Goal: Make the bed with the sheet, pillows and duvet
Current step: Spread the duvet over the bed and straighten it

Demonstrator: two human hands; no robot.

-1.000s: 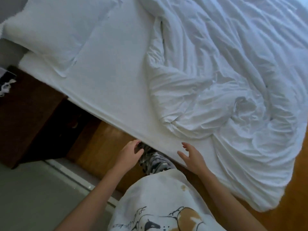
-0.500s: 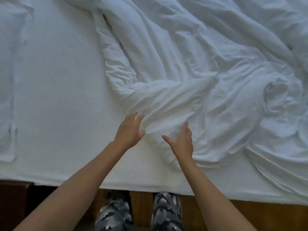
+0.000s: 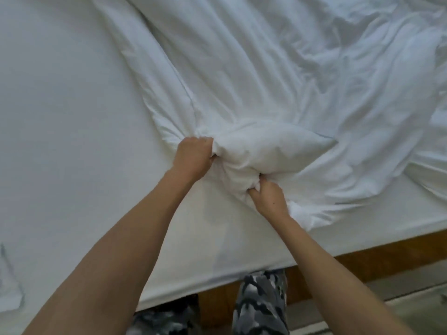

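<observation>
White bunched cotton fills both fists: the left hand (image 3: 193,157) and right hand (image 3: 267,198) each grip a gathered near corner of the crumpled white duvet (image 3: 278,76), which sprawls across the bed's right and far side over the smooth white fitted sheet (image 3: 60,117). It looks soft, light, bulky; corners and edges seem the best holds. No readable writing shows.

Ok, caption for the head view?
Both hands, left hand and right hand, grip the bunched duvet on the sheet.
</observation>
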